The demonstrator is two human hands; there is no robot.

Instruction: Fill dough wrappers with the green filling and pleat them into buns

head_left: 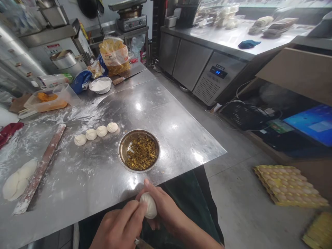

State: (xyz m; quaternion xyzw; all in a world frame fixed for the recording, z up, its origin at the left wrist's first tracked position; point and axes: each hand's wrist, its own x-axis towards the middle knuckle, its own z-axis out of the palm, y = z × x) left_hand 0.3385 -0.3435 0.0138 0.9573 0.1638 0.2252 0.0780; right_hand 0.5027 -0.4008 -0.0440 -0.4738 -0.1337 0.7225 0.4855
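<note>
Just past the table's near edge, my right hand [167, 207] cups a pleated white dough bun [149, 205], its thumb pointing up beside it. From the left, my left hand [120, 223] pinches the gathered side of the same bun with its fingertips. Below these fingers juts a slim tool handle [142, 243]; its other end is hidden. A steel bowl [119, 152] of chopped brownish-yellow filling [142, 153] stands ahead of the hands. Several closed buns [101, 131] sit in a row to the bowl's left.
A floured wooden rolling stick [43, 166] lies left, beside flattened dough pieces [19, 180]. Farther back are a plastic tub [72, 98] with orange food, a bowl of white powder [100, 85] and a yellow bag [114, 55]. Egg trays [287, 185] rest on the floor at right.
</note>
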